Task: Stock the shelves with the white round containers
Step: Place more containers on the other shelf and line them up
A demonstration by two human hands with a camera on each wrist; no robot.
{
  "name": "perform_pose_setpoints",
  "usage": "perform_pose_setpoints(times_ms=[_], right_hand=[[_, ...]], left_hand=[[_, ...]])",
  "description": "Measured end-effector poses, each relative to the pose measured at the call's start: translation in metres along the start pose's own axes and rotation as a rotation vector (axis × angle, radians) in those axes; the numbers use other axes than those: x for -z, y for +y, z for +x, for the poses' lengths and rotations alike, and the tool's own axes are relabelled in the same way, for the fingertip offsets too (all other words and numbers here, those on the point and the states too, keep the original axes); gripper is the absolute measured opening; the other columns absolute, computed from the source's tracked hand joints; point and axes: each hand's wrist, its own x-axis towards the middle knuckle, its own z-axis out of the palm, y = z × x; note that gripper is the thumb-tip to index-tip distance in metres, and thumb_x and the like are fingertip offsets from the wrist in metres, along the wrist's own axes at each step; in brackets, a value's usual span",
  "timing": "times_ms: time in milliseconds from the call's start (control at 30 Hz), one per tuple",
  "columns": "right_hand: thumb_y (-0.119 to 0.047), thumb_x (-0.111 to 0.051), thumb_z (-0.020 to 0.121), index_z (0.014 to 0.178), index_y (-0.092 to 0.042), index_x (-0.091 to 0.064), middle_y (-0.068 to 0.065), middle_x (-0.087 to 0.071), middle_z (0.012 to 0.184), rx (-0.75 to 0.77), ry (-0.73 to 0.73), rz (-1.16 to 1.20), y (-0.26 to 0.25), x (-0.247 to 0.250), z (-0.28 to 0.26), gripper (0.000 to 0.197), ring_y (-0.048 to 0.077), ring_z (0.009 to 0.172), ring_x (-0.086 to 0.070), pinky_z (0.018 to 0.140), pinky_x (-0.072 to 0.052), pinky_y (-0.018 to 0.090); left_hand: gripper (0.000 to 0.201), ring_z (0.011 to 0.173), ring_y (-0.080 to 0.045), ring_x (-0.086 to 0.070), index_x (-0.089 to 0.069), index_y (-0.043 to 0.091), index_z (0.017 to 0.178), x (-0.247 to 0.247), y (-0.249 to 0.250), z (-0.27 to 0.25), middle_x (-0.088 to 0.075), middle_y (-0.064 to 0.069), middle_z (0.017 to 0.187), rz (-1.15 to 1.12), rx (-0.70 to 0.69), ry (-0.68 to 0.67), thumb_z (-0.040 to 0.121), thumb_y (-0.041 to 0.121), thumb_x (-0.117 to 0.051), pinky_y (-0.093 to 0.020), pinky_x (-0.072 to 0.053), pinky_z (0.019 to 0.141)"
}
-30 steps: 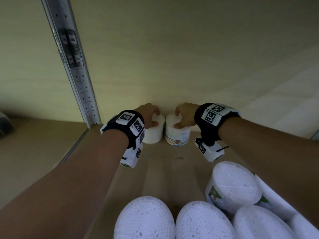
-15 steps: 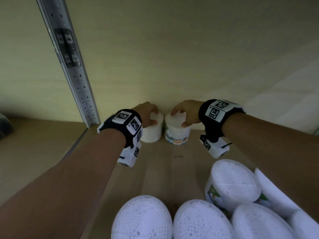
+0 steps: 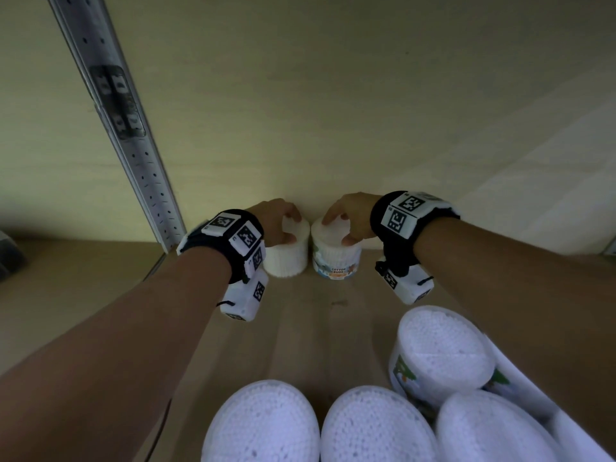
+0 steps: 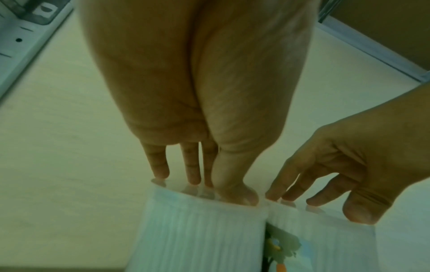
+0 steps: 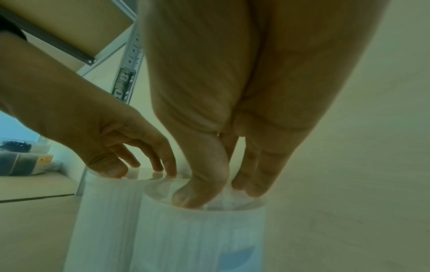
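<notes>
Two white round containers stand side by side against the back panel of the shelf: a plain one (image 3: 286, 261) on the left and one with a "cotton buds" label (image 3: 336, 258) on the right. My left hand (image 3: 290, 228) is over the plain container (image 4: 197, 239), its fairly straight fingers and thumb touching the lid with their tips. My right hand (image 3: 338, 228) does the same on the labelled container (image 5: 197, 239), thumb tip on the lid top. Neither hand wraps a container's side.
Several more white containers (image 3: 263, 425) crowd the near edge, one tilted at the right (image 3: 443, 348). A perforated metal upright (image 3: 133, 155) rises at the left. Bare wooden shelf board (image 3: 316, 311) lies between the two groups.
Both hands have risen from a closer hold around the lids until only their fingertips touch the tops. The two containers have stayed at the back panel.
</notes>
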Motion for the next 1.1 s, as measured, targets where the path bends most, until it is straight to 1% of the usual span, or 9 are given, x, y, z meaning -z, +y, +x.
perform_pose_setpoints(times_ms=[133, 300, 367, 400, 467, 567, 700, 967, 1100], right_hand=[[-0.013, -0.068, 0.086, 0.138, -0.019, -0.05, 0.006, -0.046, 0.144, 0.006, 0.005, -0.01, -0.002, -0.001, 0.0, 0.056, 0.026, 0.131, -0.047, 0.103, -0.04, 0.034], [-0.015, -0.068, 0.087, 0.14, -0.019, -0.049, 0.006, -0.046, 0.145, 0.003, -0.01, -0.023, -0.002, 0.0, -0.001, 0.056, 0.026, 0.132, -0.046, 0.105, -0.039, 0.034], [-0.014, -0.068, 0.087, 0.14, -0.018, -0.049, 0.006, -0.046, 0.145, 0.006, -0.011, -0.02, -0.002, 0.002, -0.002, 0.056, 0.025, 0.132, -0.046, 0.104, -0.039, 0.033], [-0.014, -0.068, 0.086, 0.139, -0.018, -0.049, 0.006, -0.046, 0.145, 0.009, -0.006, -0.018, -0.002, 0.002, -0.002, 0.056, 0.024, 0.132, -0.047, 0.104, -0.039, 0.032], [-0.015, -0.069, 0.085, 0.138, -0.019, -0.051, 0.005, -0.046, 0.145, 0.005, -0.001, -0.016, -0.001, 0.001, -0.001, 0.056, 0.024, 0.131, -0.047, 0.104, -0.04, 0.032], [-0.016, -0.07, 0.085, 0.138, -0.019, -0.051, 0.005, -0.046, 0.145, -0.002, 0.001, -0.007, 0.0, 0.001, 0.0, 0.056, 0.024, 0.131, -0.047, 0.104, -0.04, 0.034], [-0.016, -0.07, 0.085, 0.137, -0.02, -0.052, 0.005, -0.047, 0.144, -0.007, 0.019, -0.003, 0.002, -0.001, -0.001, 0.055, 0.024, 0.131, -0.048, 0.102, -0.041, 0.033], [-0.015, -0.071, 0.084, 0.136, -0.021, -0.054, 0.004, -0.048, 0.143, -0.005, 0.014, 0.014, 0.004, -0.001, 0.001, 0.054, 0.023, 0.13, -0.049, 0.101, -0.041, 0.032], [-0.016, -0.07, 0.085, 0.136, -0.021, -0.054, 0.004, -0.049, 0.143, -0.005, 0.012, 0.016, 0.004, -0.002, 0.002, 0.054, 0.024, 0.13, -0.049, 0.102, -0.041, 0.033]], left_hand=[[0.051, 0.133, -0.023, -0.041, -0.044, 0.016, 0.138, 0.006, 0.004, 0.0, -0.041, -0.007, 0.145, 0.015, -0.002, -0.049, 0.09, 0.016, -0.061, -0.028, -0.034, 0.104], [0.057, 0.138, -0.022, -0.037, -0.044, 0.015, 0.138, 0.016, 0.005, 0.002, -0.038, -0.008, 0.149, -0.012, -0.026, -0.182, 0.086, -0.004, -0.056, -0.034, -0.036, 0.107], [0.058, 0.139, -0.021, -0.035, -0.043, 0.015, 0.139, 0.018, 0.004, 0.001, -0.036, -0.008, 0.15, -0.04, 0.005, -0.168, 0.086, -0.007, -0.05, -0.034, -0.037, 0.108], [0.055, 0.139, -0.022, -0.036, -0.042, 0.014, 0.14, 0.018, 0.003, 0.001, -0.035, -0.009, 0.15, -0.036, 0.023, -0.136, 0.089, -0.005, -0.049, -0.033, -0.036, 0.107], [0.05, 0.136, -0.025, -0.038, -0.037, 0.012, 0.142, 0.013, 0.003, 0.0, -0.034, -0.01, 0.149, 0.003, 0.05, -0.055, 0.094, 0.012, -0.052, -0.031, -0.035, 0.106], [0.061, 0.132, -0.03, -0.039, -0.037, 0.011, 0.142, 0.0, 0.002, 0.001, -0.035, -0.013, 0.145, 0.078, 0.112, -0.016, 0.092, 0.041, -0.055, -0.038, -0.037, 0.108], [0.062, 0.129, -0.033, -0.039, -0.041, 0.01, 0.139, -0.005, -0.001, 0.003, -0.036, -0.015, 0.141, 0.078, 0.115, -0.013, 0.09, 0.047, -0.055, -0.041, -0.038, 0.106], [0.054, 0.137, -0.025, -0.035, -0.036, 0.015, 0.143, 0.0, -0.005, 0.0, -0.03, -0.008, 0.15, -0.003, 0.035, -0.087, 0.094, 0.026, -0.056, -0.031, -0.032, 0.107], [0.052, 0.14, -0.023, -0.031, -0.037, 0.017, 0.142, 0.005, -0.009, 0.0, -0.029, -0.007, 0.153, -0.018, -0.028, -0.147, 0.094, 0.007, -0.052, -0.033, -0.031, 0.11]])
